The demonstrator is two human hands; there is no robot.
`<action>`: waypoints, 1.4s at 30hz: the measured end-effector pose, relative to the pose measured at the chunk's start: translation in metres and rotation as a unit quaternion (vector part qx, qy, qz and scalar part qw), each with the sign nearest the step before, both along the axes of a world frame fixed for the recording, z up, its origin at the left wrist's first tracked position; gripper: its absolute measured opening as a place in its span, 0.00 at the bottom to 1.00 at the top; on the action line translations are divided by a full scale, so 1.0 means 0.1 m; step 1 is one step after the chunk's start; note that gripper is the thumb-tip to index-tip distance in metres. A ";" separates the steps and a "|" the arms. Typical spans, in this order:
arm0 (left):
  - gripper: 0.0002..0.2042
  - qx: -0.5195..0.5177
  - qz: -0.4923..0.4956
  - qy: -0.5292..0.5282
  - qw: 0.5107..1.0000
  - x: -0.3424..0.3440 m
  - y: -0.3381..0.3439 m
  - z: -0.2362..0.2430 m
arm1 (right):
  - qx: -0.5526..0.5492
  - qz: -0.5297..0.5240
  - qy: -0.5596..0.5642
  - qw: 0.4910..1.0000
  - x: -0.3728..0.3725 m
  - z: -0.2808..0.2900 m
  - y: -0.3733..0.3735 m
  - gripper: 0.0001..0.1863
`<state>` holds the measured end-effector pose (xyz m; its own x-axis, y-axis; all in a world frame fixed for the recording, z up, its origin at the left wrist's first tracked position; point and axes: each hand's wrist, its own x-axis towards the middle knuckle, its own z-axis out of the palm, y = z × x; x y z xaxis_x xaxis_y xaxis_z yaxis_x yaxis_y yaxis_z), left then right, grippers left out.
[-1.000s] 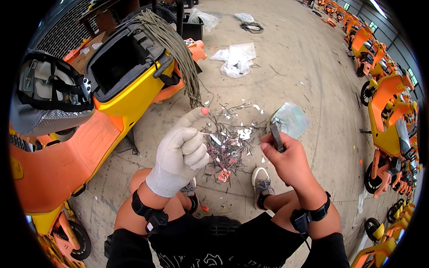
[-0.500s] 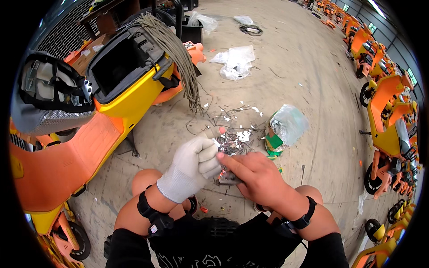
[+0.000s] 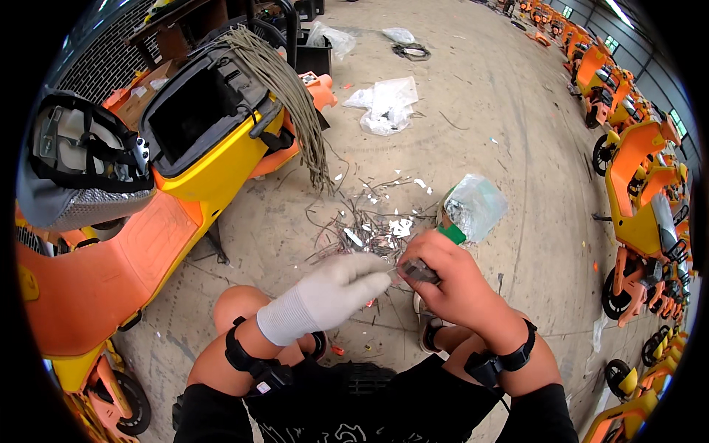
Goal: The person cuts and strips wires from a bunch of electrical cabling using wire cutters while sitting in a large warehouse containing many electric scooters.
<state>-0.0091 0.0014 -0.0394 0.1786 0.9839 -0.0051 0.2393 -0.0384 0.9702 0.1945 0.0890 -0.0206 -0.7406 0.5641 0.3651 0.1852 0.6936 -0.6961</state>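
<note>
My left hand [image 3: 336, 288], in a pale knitted glove, has its fingers brought together toward the right. At its fingertips there seems to be something thin, too small to name. Just to the right, my bare right hand [image 3: 454, 280] is closed around a small dark grey blocky piece [image 3: 419, 271], partly covered by the thumb and fingers. The two hands' fingertips nearly meet. Beyond them on the floor lies a pile of scraps [image 3: 373, 225]: dark thin strips and white fragments. A clear plastic bag [image 3: 480, 207] with a green patch stands beside the right hand, its lower part hidden.
To the left is a yellow and orange scooter [image 3: 221, 166] with an open dark compartment and a bundle of grey-brown cords [image 3: 295, 96] draped over it. A grey bag [image 3: 88, 162] rests on it. White plastic sheeting [image 3: 388, 103] lies ahead. Scooters [image 3: 635, 177] line the right.
My hands have moved apart and the left fingers have straightened from a curl. The right hand has turned, showing the dark piece. A white fragment now shows on the pile.
</note>
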 end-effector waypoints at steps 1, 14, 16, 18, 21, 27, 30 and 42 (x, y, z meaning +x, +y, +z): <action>0.11 0.052 0.004 0.040 0.998 0.01 -0.02 0.00 | -0.067 -0.003 -0.031 0.997 0.01 0.04 -0.02 0.13; 0.17 0.436 -0.017 0.476 0.764 -0.07 -0.14 0.33 | -0.680 0.003 -0.020 0.733 0.16 0.23 -0.03 0.11; 0.17 0.422 -0.019 0.462 0.780 -0.07 -0.14 0.29 | -0.658 -0.006 -0.021 0.752 0.16 0.26 -0.02 0.11; 0.16 0.385 -0.010 0.471 0.794 -0.04 -0.15 0.25 | -0.615 -0.028 -0.027 0.788 0.15 0.22 -0.04 0.10; 0.12 0.322 0.028 0.458 0.828 -0.03 -0.09 0.17 | -0.516 -0.070 -0.044 0.853 0.14 0.20 -0.06 0.08; 0.18 0.045 0.194 0.282 0.938 -0.16 0.08 0.21 | -0.357 -0.222 0.036 0.907 0.22 0.17 0.10 0.09; 0.21 -0.039 0.268 0.168 0.948 -0.28 0.15 0.17 | -0.321 -0.271 0.107 0.901 0.25 0.16 0.15 0.11; 0.24 0.315 0.069 0.257 0.911 0.27 0.11 0.20 | 0.028 -0.035 -0.036 0.998 0.06 0.09 -0.06 0.19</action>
